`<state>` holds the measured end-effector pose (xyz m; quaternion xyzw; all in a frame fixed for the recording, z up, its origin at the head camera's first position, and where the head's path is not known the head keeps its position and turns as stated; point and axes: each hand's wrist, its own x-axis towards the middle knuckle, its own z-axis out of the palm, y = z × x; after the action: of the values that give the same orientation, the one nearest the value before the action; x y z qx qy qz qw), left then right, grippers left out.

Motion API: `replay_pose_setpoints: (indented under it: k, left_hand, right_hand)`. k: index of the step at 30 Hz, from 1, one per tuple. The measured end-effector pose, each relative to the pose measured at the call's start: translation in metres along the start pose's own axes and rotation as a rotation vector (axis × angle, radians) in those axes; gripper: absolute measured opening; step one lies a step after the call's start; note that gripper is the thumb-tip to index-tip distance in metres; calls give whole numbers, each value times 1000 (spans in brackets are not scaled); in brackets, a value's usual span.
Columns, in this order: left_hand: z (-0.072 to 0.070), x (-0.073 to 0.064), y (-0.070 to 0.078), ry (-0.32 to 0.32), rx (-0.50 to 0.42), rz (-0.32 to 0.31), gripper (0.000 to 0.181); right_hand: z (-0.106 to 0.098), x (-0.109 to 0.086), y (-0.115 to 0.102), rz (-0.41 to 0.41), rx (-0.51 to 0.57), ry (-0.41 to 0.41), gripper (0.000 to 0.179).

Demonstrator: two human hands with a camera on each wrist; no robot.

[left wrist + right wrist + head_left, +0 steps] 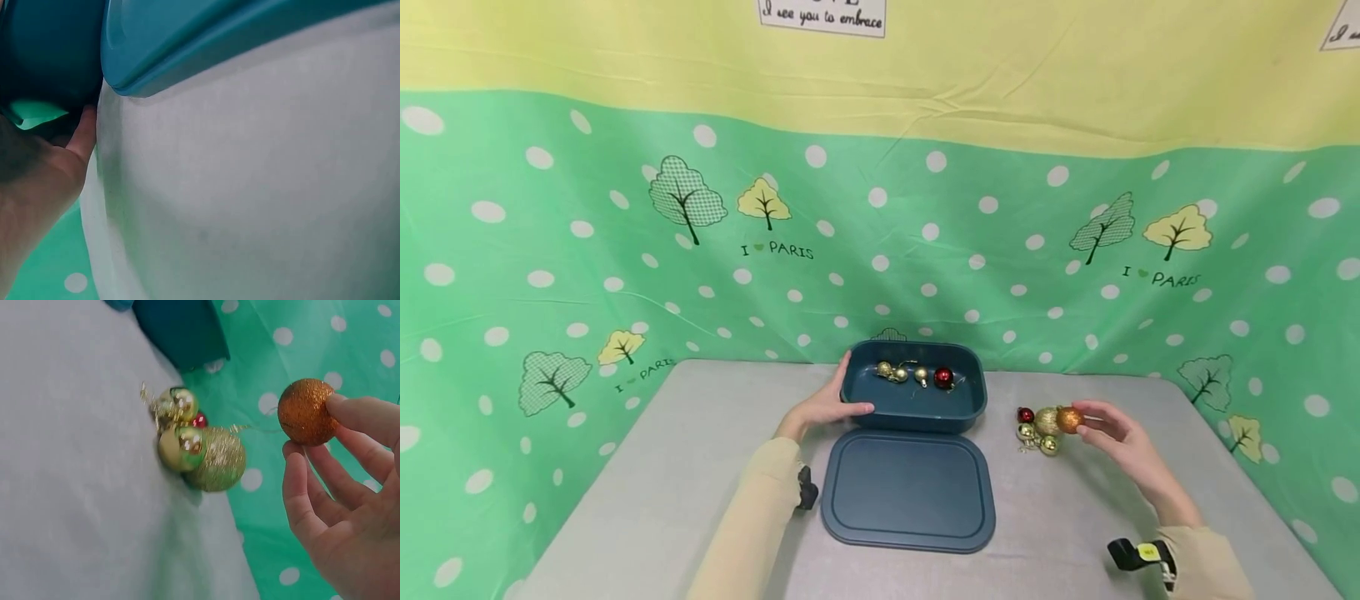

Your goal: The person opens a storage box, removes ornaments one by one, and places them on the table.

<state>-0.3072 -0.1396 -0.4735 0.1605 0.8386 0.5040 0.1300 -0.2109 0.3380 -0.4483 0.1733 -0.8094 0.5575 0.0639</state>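
Between the thumb and fingers of my right hand (1116, 433) is an orange glitter Christmas ball (307, 412), pinched clear of the table. Just left of it sits a cluster of baubles: a large gold glitter ball (219, 459), shiny gold balls (1049, 445) and a small red ball (1025, 414). My left hand (829, 403) grips the left end of a dark blue box (913, 422), its thumb along the front rim. Inside the box lie several small gold baubles (921, 375) and a red bauble (943, 378). In the left wrist view the left fingers are mostly hidden.
The box's blue lid (910, 490) lies flat on the grey table (1052, 533), directly in front of the box. A green and yellow printed cloth (925, 233) hangs behind the table and along its sides.
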Motion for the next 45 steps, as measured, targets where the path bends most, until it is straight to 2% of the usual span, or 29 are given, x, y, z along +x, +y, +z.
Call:
replay_pose_setpoints:
  k: [5,10,18,25,29,38,45]
  left_hand:
    - [-1,0,0,0,-1,5,116]
    - [1,-1,1,0,-1,-12,115]
    - [2,-2,1,2,0,-18,115]
    - [2,-1,0,7,-14,-14,114]
    - [2,0,-1,3,-17,-18,115]
    - [0,0,-2,3,-29,-7,114]
    - [1,0,-3,6,-22,-5,114]
  right_hand:
    - [-6,-3,10,13,-20,38,38]
    - [-11,-3,19,72,-72,67,39]
    - [-11,0,35,174,-93,-1,40]
    - [-8,1,40,180,-143,-43,44]
    - [-11,0,38,196,-135,-27,50]
    - [-18,4,26,94,-209,38,45]
    - [-11,10,11,57,-230,45,45]
